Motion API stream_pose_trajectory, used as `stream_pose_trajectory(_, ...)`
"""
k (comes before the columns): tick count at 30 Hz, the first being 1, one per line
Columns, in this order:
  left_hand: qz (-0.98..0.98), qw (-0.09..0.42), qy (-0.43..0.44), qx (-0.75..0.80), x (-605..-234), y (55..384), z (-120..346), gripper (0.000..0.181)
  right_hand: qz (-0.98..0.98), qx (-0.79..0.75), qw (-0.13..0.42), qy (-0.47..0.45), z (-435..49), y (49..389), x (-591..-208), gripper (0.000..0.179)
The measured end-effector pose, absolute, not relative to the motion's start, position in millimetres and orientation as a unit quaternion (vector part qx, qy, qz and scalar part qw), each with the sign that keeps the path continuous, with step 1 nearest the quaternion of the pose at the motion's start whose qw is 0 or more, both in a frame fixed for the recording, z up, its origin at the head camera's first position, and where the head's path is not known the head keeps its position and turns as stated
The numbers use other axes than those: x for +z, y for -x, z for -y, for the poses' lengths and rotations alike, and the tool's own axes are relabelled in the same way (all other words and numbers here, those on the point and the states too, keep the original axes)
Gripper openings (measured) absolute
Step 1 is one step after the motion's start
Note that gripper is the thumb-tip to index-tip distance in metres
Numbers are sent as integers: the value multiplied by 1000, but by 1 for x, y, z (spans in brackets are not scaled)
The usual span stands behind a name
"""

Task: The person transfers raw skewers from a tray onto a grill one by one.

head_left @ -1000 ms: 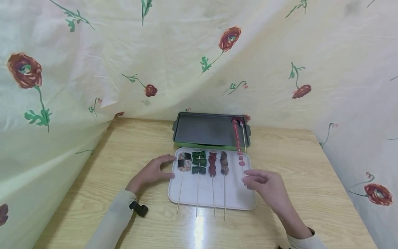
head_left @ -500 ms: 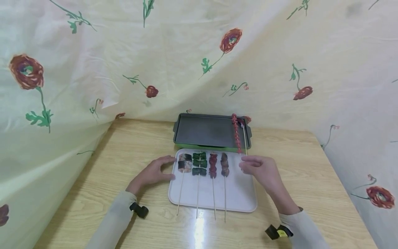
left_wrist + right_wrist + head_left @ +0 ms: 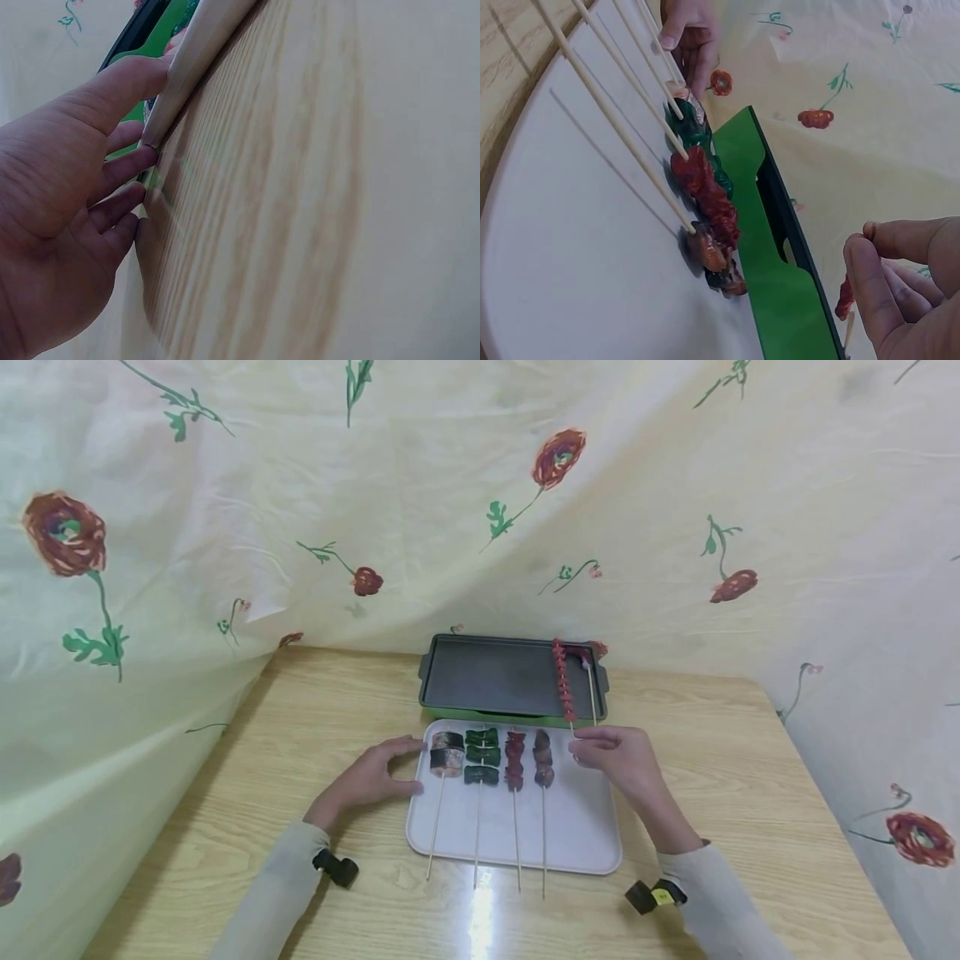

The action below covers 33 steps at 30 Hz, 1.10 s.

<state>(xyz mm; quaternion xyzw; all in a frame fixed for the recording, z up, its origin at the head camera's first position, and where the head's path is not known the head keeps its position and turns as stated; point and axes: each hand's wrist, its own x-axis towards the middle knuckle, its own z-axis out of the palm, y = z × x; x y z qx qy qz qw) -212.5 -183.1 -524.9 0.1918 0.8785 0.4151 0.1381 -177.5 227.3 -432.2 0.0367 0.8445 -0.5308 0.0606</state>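
Note:
In the head view my right hand (image 3: 618, 758) pinches the stick end of a skewer of small red pieces (image 3: 562, 681), which slants over the right part of the dark griddle (image 3: 495, 672). Seen from the right wrist, the thumb and index fingertips (image 3: 868, 231) meet at the stick's end. My left hand (image 3: 378, 772) touches the left rim of the white tray (image 3: 577, 835), thumb and fingers spread apart along it. On this tray lie a skewer of dark-banded pale chunks (image 3: 446, 756), one of green pieces (image 3: 482, 756), one of red meat (image 3: 513, 760) and one of brownish pieces (image 3: 543, 760).
Another skewer (image 3: 592, 693) with a dark purplish piece lies at the griddle's right end. The griddle has a green side (image 3: 791, 300) and stands right behind the tray. Wooden table (image 3: 750, 793) surrounds them, with a flowered cloth (image 3: 420, 510) hanging behind.
My right hand has moved forward and slightly left, carrying the red skewer from over the tray's right edge to over the griddle, left of the purplish skewer. My left hand stays at the tray rim.

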Motion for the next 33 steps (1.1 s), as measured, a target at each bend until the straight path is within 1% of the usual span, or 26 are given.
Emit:
stream_pose_trajectory(18, -879, 144, -185, 415, -523, 210, 180, 74, -825, -557, 83, -54, -225, 183, -436, 37)
stream_pose_trajectory(23, -879, 142, -189, 414, -521, 210, 180, 74, -831, -547, 89, -54, -225, 181, -436, 38)
stream_pose_trajectory(28, -879, 142, -190, 414, -520, 211, 180, 74, -842, -532, 80, -51, -227, 174, -433, 42)
stream_pose_trajectory(33, -880, 140, -194, 410, -520, 211, 181, 74, -861, -504, 58, -30, -228, 159, -423, 41)
